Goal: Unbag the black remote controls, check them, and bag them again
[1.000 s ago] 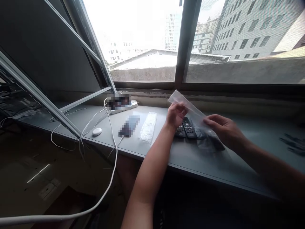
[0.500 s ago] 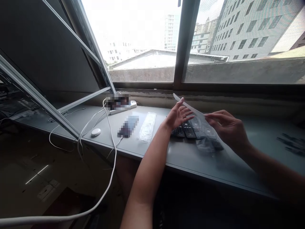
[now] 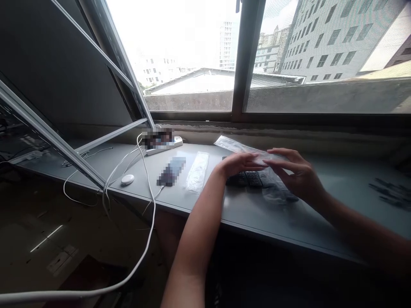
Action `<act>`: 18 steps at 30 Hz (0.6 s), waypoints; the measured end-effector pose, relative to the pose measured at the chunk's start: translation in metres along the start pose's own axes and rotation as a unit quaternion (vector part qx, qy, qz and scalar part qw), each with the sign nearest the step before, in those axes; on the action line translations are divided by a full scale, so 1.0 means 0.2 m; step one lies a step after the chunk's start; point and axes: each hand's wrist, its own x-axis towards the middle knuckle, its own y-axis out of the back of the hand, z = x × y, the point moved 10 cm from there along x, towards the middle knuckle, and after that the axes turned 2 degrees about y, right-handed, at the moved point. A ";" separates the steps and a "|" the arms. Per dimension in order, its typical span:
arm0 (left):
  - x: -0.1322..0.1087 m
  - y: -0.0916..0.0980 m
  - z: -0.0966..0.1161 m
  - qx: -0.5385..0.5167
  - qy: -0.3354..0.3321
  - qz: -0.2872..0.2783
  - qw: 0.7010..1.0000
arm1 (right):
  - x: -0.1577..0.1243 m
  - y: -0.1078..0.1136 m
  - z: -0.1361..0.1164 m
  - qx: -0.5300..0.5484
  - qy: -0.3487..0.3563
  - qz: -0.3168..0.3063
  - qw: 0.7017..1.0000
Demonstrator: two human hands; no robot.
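A clear plastic bag (image 3: 236, 146) lies nearly flat just above the grey ledge (image 3: 257, 209), over two black remote controls (image 3: 248, 178). My left hand (image 3: 239, 163) rests palm down on the bag with fingers stretched out. My right hand (image 3: 293, 173) pinches the bag's near end between thumb and fingers. A second dark item in clear wrap (image 3: 278, 192) lies under my right hand.
Left of the remotes lie another clear packet (image 3: 197, 172), a phone (image 3: 171, 170) on a white cable, a small white puck (image 3: 127, 179) and a power strip (image 3: 162, 143). A metal window frame (image 3: 58, 141) slants over the ledge's left end. Dark items (image 3: 390, 192) lie far right.
The bag was held up and tilted; it has come down to lie flat over the remotes. My left hand opened and turned palm down onto it, while my right hand lowered with it.
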 end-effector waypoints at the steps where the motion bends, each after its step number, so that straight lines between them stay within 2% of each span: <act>1: 0.00 0.00 -0.01 0.000 0.005 -0.001 1.000 | 0.00 0.00 0.00 0.001 0.001 0.000 1.000; 7: -0.02 0.03 0.10 0.029 -0.079 0.031 0.996 | 0.00 0.00 0.02 -0.012 -0.011 0.001 1.000; 10: -0.03 0.07 0.09 0.019 -0.062 0.065 0.996 | -0.01 0.01 0.03 -0.021 -0.019 0.013 1.000; 13: -0.02 0.04 0.06 0.022 -0.052 0.043 0.998 | -0.01 0.00 0.01 -0.023 -0.012 0.010 1.000; 15: -0.02 0.03 0.07 0.028 -0.071 0.037 0.996 | -0.01 -0.02 0.00 -0.025 -0.012 0.003 1.000; 18: -0.02 0.10 0.10 0.010 -0.106 0.094 0.990 | 0.00 0.00 -0.01 -0.034 -0.022 0.020 0.999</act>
